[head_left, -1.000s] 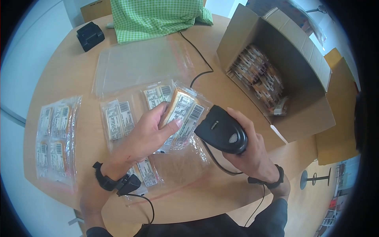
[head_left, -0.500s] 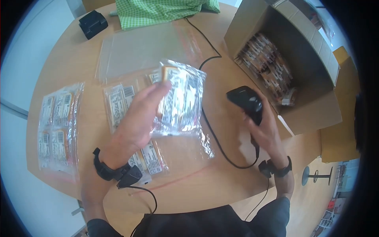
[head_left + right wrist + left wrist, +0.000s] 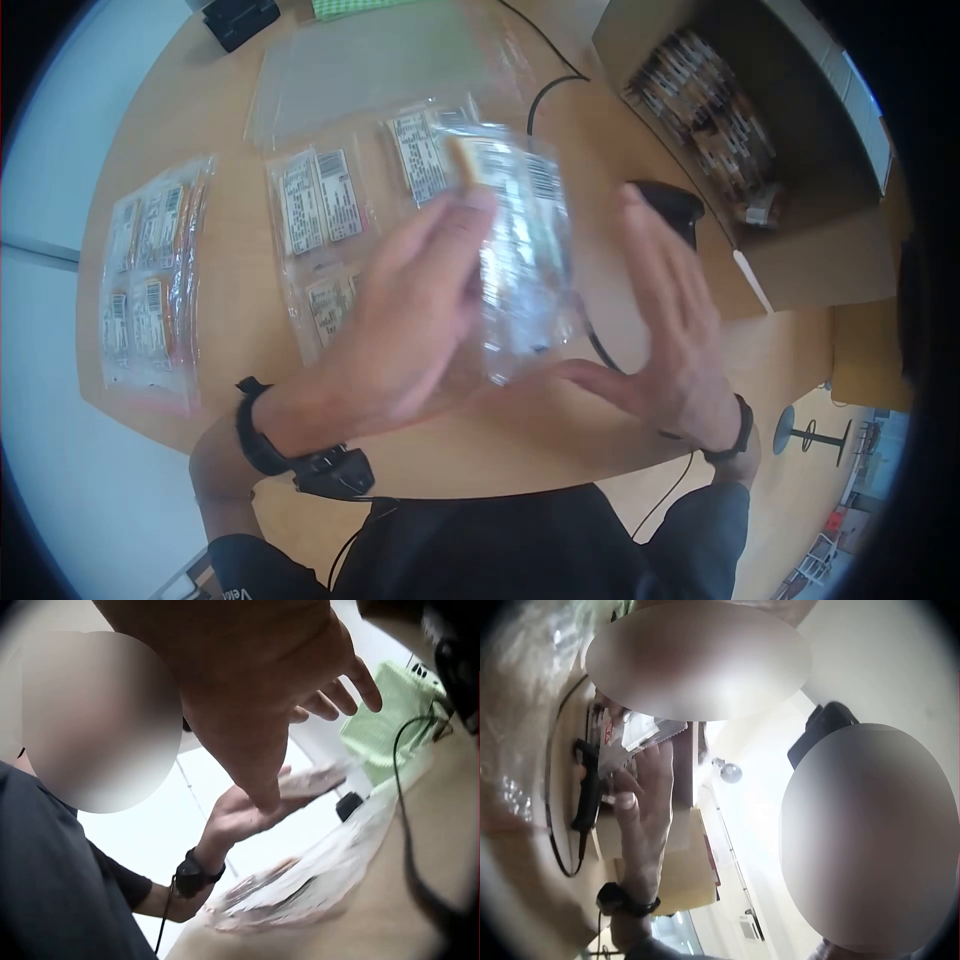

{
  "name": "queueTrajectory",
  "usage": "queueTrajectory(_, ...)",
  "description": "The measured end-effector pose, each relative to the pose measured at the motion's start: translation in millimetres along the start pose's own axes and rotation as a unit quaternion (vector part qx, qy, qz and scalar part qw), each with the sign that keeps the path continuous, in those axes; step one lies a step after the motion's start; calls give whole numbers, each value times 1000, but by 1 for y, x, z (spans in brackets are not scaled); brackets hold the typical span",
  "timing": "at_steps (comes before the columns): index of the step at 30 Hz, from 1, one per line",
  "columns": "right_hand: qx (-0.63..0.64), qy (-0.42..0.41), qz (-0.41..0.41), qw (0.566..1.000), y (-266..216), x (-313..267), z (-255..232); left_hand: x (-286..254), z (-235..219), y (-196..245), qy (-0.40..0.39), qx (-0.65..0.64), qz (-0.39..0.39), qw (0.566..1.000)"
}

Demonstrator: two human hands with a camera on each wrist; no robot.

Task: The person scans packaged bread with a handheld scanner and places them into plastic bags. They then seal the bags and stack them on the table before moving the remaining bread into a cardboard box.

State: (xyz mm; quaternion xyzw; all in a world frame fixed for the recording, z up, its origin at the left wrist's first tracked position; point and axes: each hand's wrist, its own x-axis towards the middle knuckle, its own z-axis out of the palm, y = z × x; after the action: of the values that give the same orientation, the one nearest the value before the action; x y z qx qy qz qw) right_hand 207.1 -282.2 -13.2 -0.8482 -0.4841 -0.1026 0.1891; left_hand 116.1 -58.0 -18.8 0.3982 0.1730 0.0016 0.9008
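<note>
My left hand grips a clear plastic packet of a tan food with a white barcode label, thumb on its near face. The packet is blurred and tilted above the table. Just to its right is my right hand, fingers straight and thumb spread, holding nothing. A black barcode scanner lies on the table beyond that hand; the left wrist view shows the scanner with its cable. Under and beside my left hand lies a clear bag with several labelled packets.
Another clear bag of labelled packets lies at the left. Flat clear bags lie farther back, near a black device and green checked cloth. At the right, an open cardboard box holds many wrapped packets.
My right hand has put the scanner down at the right and moved its straightened fingers towards the packet. My left hand has kept its grip and turned the packet, moving it slightly right.
</note>
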Motion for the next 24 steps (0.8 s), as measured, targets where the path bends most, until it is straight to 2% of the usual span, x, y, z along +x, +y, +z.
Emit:
queueTrajectory(1,1,8,-41,999,3,-1,5,-7,10,-3,2,2,-6,1000)
queueTrajectory(3,1,23,-122,992,10,-2,14,-18,17,-4,-70,72,24,995)
queueTrajectory(4,11,46,-122,991,16,-6,8,-21,14,-3,-93,93,34,991)
queueTrajectory(5,11,61,-117,991,12,-8,-2,-26,-2,5,-151,353,143,912)
queueTrajectory(6,11,76,-112,991,8,-9,-12,-30,-15,10,-196,580,238,754)
queueTrajectory(7,12,71,-112,991,7,-21,-14,-34,-23,7,-195,578,236,757)
queueTrajectory(9,5,85,-207,975,10,-49,-19,-43,-37,-5,-151,742,263,597)
queueTrajectory(10,-11,59,-260,964,6,-57,-23,-42,-38,-9,-146,763,277,566)
queueTrajectory(11,-27,32,-313,949,4,-61,-27,-41,-42,-15,-145,760,276,570)
queueTrajectory(13,7,14,-398,917,3,-67,-20,-39,-51,-26,-144,814,272,494)
queueTrajectory(17,49,42,-446,893,-2,-74,-5,-37,-57,-29,-163,816,278,480)
queueTrajectory(19,42,68,-468,880,-5,-67,1,-36,-56,-28,-153,788,309,510)
queueTrajectory(20,23,62,-467,882,-8,-64,2,-39,-55,-26,-153,789,308,509)
queueTrajectory(22,-34,58,-458,886,-12,-55,9,-43,-49,-19,-120,741,322,577)
queueTrajectory(24,-141,14,-398,906,-18,-49,12,-44,-48,-19,-120,740,335,571)
